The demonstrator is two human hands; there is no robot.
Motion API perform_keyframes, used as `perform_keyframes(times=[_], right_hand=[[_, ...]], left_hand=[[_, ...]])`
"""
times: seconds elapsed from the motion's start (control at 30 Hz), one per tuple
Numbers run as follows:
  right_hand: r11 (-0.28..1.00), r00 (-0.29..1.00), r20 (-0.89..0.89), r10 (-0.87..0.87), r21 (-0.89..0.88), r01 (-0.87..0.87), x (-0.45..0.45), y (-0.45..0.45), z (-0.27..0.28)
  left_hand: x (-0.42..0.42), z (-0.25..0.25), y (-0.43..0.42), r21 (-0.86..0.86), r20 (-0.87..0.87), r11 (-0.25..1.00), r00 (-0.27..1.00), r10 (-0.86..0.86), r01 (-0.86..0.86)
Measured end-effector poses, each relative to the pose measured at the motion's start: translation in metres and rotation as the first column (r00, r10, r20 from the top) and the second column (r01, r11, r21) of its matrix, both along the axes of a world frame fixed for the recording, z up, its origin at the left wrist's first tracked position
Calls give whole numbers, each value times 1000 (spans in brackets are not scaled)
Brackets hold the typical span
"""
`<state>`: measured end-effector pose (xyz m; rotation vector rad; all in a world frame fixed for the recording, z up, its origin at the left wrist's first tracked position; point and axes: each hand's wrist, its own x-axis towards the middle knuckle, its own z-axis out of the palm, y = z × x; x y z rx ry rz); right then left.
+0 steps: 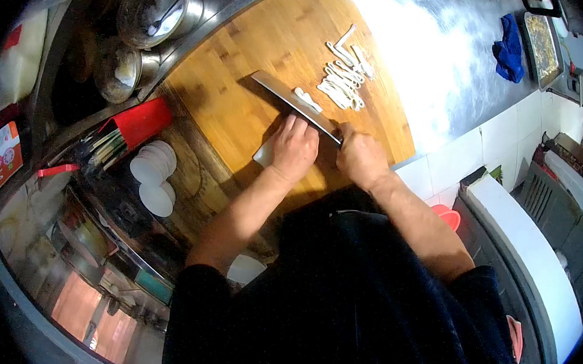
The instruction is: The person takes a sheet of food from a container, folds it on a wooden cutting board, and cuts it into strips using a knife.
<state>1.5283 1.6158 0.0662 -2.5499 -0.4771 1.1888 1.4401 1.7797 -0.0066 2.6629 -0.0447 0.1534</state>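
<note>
My right hand (362, 159) grips the handle of a cleaver (294, 105), its broad blade lying across a wooden cutting board (247, 48). Close against the blade, my left hand (295, 147) has its fingers bent and pressed down on a white slab of food (263, 154), mostly hidden under the palm. Beyond the blade, a small cut white piece (307, 100) lies right at the steel. Farther up the board is a loose pile of thin white strips (344, 80). I cannot tell what kind of food it is.
Metal bowls (174, 19) with white contents stand at the upper left. A red box (144, 122) and stacked white discs (152, 164) sit left of the board. A blue cloth (509, 48) and a metal tray (543, 48) lie on the steel counter (443, 77) at right.
</note>
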Motion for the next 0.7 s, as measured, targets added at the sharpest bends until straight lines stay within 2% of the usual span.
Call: perform_keyframes(times=[0.07, 0.1, 0.17, 0.2, 0.23, 0.43, 0.6, 0.7], right_hand=[[998, 999, 21, 38, 50, -39, 3, -6, -4], [998, 999, 24, 38, 53, -39, 3, -12, -2], [983, 994, 101, -46, 179, 27, 5, -24, 4], [981, 985, 102, -139, 150, 123, 6, -23, 15], [981, 985, 101, -140, 151, 124, 5, -27, 17], [940, 956, 109, -274, 242, 242, -9, -52, 30], [988, 995, 43, -88, 133, 81, -14, -67, 28], [997, 998, 53, -18, 70, 15, -15, -69, 27]], left_hand=[[0, 3, 0, 8, 11, 1000, 1000, 0, 0], [0, 7, 1, 2, -51, 1000, 999, -7, 7], [2, 12, 2, -1, -110, 1000, 994, -10, 10], [5, 17, 3, -19, -38, 1000, 999, 7, -8], [5, 20, 2, -38, 34, 999, 999, 22, -21], [-5, 15, 3, -25, -45, 1000, 999, 15, -16], [0, 17, 4, -50, -26, 999, 1000, 5, -6], [-5, 11, 5, -20, -114, 1000, 993, 1, -3]])
